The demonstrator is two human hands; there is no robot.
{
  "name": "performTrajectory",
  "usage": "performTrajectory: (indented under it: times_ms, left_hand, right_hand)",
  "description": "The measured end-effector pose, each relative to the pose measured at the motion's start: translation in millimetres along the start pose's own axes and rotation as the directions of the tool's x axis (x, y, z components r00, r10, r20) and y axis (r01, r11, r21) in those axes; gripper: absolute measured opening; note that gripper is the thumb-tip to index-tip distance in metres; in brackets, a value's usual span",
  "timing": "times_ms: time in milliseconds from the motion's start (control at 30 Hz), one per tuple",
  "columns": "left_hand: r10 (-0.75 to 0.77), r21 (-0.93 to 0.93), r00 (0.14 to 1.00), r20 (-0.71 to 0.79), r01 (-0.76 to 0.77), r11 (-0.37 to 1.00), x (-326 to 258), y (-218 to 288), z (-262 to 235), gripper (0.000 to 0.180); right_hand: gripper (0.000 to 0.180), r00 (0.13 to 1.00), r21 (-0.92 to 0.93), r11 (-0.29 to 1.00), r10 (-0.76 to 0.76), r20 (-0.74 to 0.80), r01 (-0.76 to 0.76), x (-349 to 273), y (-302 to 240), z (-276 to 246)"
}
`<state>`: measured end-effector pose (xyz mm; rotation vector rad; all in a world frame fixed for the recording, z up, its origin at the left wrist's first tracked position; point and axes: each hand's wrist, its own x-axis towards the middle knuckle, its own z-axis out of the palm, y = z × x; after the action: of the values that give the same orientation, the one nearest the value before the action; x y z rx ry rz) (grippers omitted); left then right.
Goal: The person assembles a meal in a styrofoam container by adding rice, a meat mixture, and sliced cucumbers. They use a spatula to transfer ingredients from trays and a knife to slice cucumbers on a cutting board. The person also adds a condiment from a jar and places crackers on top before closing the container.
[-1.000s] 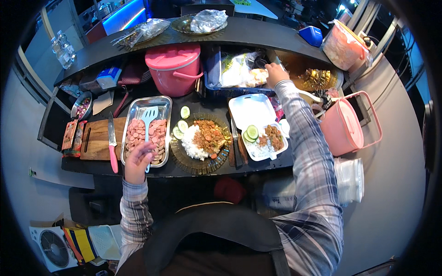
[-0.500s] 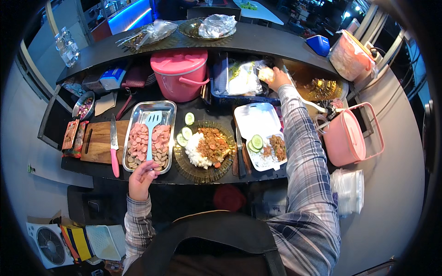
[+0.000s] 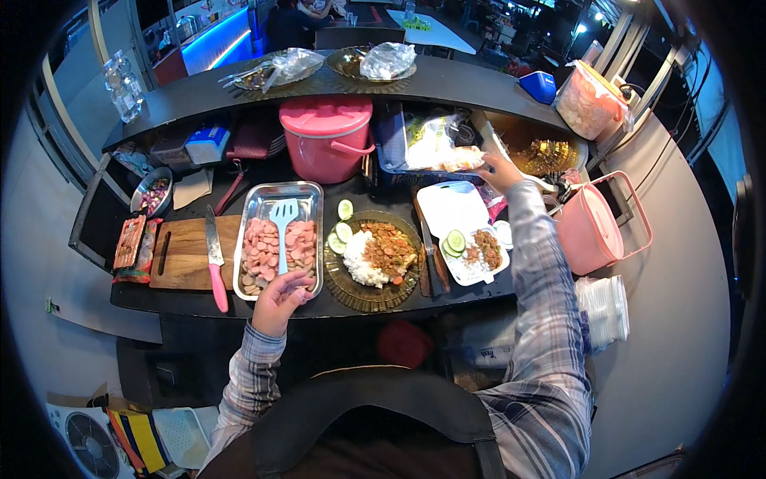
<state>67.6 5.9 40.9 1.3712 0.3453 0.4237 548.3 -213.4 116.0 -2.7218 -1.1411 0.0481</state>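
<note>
1. White foam box (image 3: 452,209), right on the desk (image 3: 359,195), already contains rice (image 3: 471,270), meat (image 3: 487,247) and cucumber (image 3: 456,240); it stands open.
2. Left hand (image 3: 279,305): fingers loosely curled near the slotted, light-blue spatula (image 3: 284,214); grip I cannot tell.
3. Right hand (image 3: 502,172): fingers bent at a pale packet (image 3: 463,159), by the far blue basket (image 3: 390,145); grip unclear.

Beyond the black counter (image 3: 471,77), a blue light strip (image 3: 230,50) is glowing and a white table (image 3: 437,36) is standing in dimness; pale walls (image 3: 674,279) are flanking both sides.
</note>
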Motion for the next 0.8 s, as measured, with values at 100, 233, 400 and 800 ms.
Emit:
performTrajectory:
  times_ms: [100, 233, 400, 800]
  left_hand:
    - [-0.145, -0.001, 0.989, 0.019, 0.145, 0.989, -20, 1, -27, 0.035]
    - [-0.47, -0.018, 0.874, 0.124, 0.475, 0.88, -54, -9, -69, 0.034]
    - [-0.834, 0.207, 0.524, 0.174, 0.808, 0.551, -102, -85, -127, 0.042]
    - [-0.872, 0.793, 0.446, 0.201, 0.449, 0.412, -141, -335, -177, 0.068]
  right_hand:
    - [0.042, 0.997, 0.367, 0.93, -0.055, 0.049, 0.033, -71, -38, -48]
    - [0.036, 0.981, 0.541, 0.828, -0.055, -0.187, 0.149, -166, -54, -37]
    - [0.031, 0.922, 0.714, 0.583, 0.226, 0.315, -0.387, -275, -66, 26]
    - [0.092, 0.461, 0.441, 0.143, 0.366, 0.808, -0.886, -426, -155, 318]
